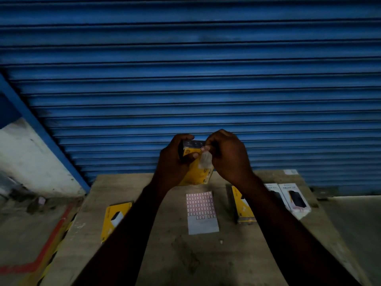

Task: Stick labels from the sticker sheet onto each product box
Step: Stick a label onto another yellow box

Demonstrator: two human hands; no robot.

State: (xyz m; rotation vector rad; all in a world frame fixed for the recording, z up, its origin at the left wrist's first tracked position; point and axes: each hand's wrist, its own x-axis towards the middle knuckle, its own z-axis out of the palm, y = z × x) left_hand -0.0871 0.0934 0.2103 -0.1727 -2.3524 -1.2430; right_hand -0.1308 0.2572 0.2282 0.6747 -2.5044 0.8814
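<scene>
Five product boxes: one raised in the hands, four lying on the table (185, 254).
held box (198, 174): yellow with a dark top end, upright and slightly tilted, above the far half of the table, between both hands.
left hand (175, 159): grips the held box from its left side, fingers curled over the top, thumb across the yellow front.
right hand (228, 155): fingers curled, thumb and forefinger pinching at the upper right corner of the held box; whether a label lies under the fingertips cannot be told.
flap (205, 161): pale, translucent, against the front of the held box just below the right thumb.
sticker sheet (202, 213): flat on the table between the two forearms; rows of red-bordered labels on its upper part, bare backing along the near end.
left yellow box (115, 219): flat near the table's left edge, partly covered by the left forearm.
right yellow box (243, 205): just right of the sticker sheet, partly behind the right forearm.
white boxes (292, 200): two side by side at the far right of the table, each with a dark product picture; the inner one mostly hidden by the forearm.
table surface: worn, scuffed board.
shutter (185, 79): blue, ribbed, lowered behind the table.
floor marking (47, 244): red line beside yellow-and-black stripes, left of the table.
</scene>
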